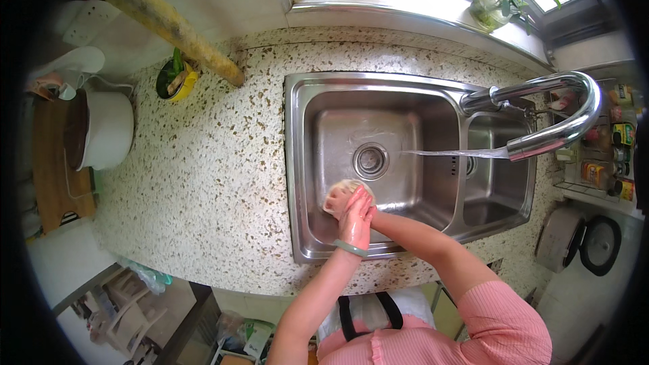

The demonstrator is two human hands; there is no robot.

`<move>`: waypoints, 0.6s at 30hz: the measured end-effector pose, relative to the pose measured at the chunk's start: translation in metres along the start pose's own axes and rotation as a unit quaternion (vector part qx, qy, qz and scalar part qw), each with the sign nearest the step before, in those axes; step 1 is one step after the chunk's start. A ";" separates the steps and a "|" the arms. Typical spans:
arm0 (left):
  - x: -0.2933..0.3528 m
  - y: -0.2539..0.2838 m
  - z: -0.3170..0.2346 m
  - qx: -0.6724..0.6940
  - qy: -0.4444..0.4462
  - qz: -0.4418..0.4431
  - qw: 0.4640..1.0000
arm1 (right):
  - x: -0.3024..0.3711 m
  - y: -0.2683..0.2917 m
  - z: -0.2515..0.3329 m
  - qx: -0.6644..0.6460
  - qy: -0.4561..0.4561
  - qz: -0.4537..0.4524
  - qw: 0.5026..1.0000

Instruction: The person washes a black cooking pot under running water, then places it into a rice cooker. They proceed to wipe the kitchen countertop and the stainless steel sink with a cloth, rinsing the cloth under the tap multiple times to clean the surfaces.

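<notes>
Over the near left part of the sink's large basin [412, 196], my two hands are pressed together. My left hand [357, 215], wet and with a green bangle [351, 249] at its wrist, lies across my right hand [372, 213]. Between and beyond the fingers shows a pale, off-white soft thing [348, 186], like a cloth or sponge; the hands cover much of it. Most of the right hand's fingers are hidden. A thin stream of water [446, 153] runs from the chrome faucet [547, 142] toward the large basin, passing apart from my hands.
A smaller basin [497, 196] adjoins on the right. On the speckled counter [203, 182] stand a yellow pot [182, 88], a white cooker [108, 128] and a yellowish pole [203, 54]. A potted plant [492, 10] sits on the windowsill; a wire rack [595, 155] of jars is at right.
</notes>
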State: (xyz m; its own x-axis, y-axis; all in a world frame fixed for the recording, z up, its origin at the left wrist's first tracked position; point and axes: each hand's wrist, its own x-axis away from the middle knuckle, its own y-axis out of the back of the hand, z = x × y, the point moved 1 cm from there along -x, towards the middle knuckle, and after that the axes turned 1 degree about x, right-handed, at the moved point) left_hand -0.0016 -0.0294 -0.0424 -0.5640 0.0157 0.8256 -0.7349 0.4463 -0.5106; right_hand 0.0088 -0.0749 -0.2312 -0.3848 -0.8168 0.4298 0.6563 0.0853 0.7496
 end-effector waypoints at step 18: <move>-0.046 -0.061 0.032 0.118 0.139 0.036 0.983 | 0.107 0.201 -0.098 -0.421 -0.197 -0.414 0.782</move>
State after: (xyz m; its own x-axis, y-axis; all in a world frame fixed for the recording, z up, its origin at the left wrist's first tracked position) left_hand 0.0570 -0.0863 -0.0567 -0.5177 0.2978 0.8021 -0.7822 0.2152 -0.5847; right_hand 0.1633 -0.2012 -0.0836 -0.9660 -0.1387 0.2183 0.2064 -0.9220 0.3275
